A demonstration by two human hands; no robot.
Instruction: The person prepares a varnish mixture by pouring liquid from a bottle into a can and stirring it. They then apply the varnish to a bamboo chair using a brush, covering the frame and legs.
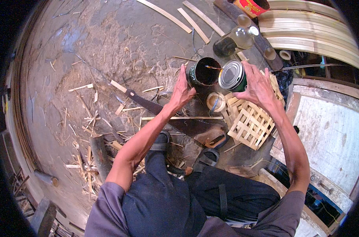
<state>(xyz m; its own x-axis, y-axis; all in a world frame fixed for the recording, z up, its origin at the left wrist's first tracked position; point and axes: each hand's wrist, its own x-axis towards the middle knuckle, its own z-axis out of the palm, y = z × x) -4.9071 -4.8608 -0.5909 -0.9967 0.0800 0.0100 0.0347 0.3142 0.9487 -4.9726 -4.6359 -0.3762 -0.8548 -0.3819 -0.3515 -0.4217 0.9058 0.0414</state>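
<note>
My left hand (182,91) is wrapped round a dark, open-topped can (192,75), whose inside looks black. To its right, my right hand (259,87) grips a tin can (232,76) with a silver metal top and a green side, tilted toward the dark can. A thin amber-brown streak of liquid runs between the tin can's rim and the dark can's mouth. Just below the two cans are a small round pale container (215,102) with something blue across it and a woven bamboo piece (252,124).
A handsaw (179,120) lies on the dirt floor before my feet, among bamboo scraps (88,166). A glass jar of dark contents (234,41) lies beyond the cans, near a bamboo pole (268,51). Long split strips (305,25) and a white worn panel (327,126) are at the right.
</note>
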